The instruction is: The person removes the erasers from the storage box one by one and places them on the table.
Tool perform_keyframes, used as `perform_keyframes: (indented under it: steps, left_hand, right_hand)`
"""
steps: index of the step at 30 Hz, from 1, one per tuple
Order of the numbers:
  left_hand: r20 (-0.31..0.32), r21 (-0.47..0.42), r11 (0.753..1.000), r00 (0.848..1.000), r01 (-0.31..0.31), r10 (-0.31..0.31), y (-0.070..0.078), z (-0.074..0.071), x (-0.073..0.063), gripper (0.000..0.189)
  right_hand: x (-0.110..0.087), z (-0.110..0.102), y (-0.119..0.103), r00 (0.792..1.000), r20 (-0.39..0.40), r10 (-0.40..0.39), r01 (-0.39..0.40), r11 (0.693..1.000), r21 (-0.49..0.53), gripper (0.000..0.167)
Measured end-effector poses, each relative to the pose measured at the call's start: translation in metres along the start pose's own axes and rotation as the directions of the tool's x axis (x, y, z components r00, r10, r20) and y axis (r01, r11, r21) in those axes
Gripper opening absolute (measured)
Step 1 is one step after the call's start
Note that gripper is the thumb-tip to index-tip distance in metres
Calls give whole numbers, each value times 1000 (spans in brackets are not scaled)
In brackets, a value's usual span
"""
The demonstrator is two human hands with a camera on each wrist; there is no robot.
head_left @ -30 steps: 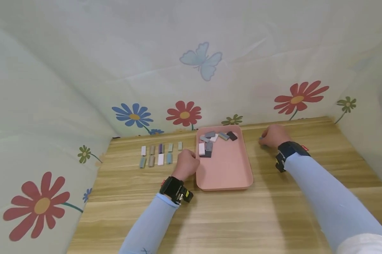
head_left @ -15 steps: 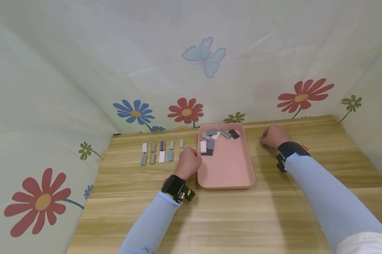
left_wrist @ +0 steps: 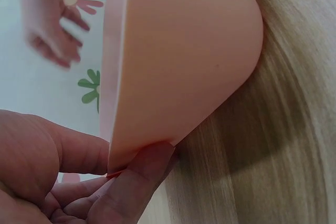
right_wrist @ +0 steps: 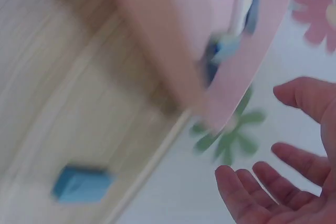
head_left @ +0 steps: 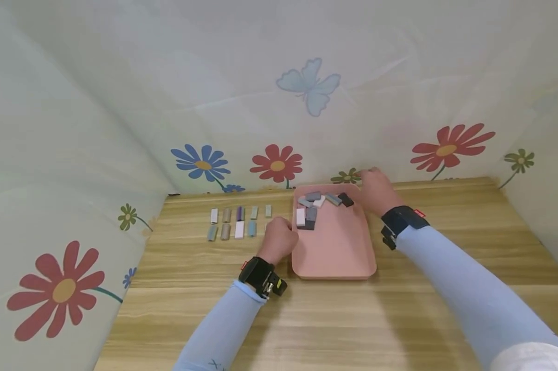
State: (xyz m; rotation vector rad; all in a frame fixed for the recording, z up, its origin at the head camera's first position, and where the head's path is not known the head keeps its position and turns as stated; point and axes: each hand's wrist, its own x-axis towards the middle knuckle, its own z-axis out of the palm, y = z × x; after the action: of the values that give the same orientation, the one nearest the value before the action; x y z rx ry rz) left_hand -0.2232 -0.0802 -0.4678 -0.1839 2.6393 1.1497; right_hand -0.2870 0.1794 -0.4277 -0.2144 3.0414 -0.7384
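A shallow pink tray (head_left: 334, 257) stands on the table with several small white, grey, blue and black rectangular blocks (head_left: 311, 214) gathered in its back part. At its left side, my left hand (head_left: 277, 241) pinches the rim between thumb and fingers, plain in the left wrist view. My right hand (head_left: 378, 191) is raised by the tray's back right corner. In the right wrist view its fingers are spread and loosely bent, holding nothing. A small blue block (right_wrist: 81, 184) lies on the table to the right of the tray, hidden from the head view.
Left of the tray, several small blocks (head_left: 239, 229) lie in two neat rows on the wooden table (head_left: 316, 319). Behind the table hangs a pale cloth (head_left: 204, 87) printed with flowers and a butterfly, and it also covers the sides.
My right hand has let go of the blue block on the table, then lifted and moved left to the tray's back right corner. My left hand stays at the rim.
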Motion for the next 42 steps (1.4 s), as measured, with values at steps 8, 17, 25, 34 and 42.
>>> perform_keyframes:
  steps: [8, 17, 25, 34, 42]
  left_hand:
    - [-12, -2, 1000, 1000, -12, 12, 1, -1, 0, 26]
    - [-10, 13, 1000, 1000, -4, 5, -2, 5, 0, 29]
    - [-33, 15, 1000, 999, -23, 23, 0, 2, -1, 27]
    - [-20, 11, 1000, 1000, -15, 15, 1, 1, -1, 26]
    - [-17, 6, 1000, 1000, -20, 20, -1, 1, 1, 26]
  right_hand:
    - [22, 37, -34, 978, 149, -148, 155, 987, -37, 42]
    - [32, 60, -34, 981, 186, -59, 80, 991, -107, 40]
    - [35, 69, -33, 986, 134, -100, 134, 951, -277, 46]
    - [31, 74, -34, 988, 93, -120, 145, 924, -354, 26]
    - [18, 77, -38, 983, 121, -137, 165, 949, -269, 10]
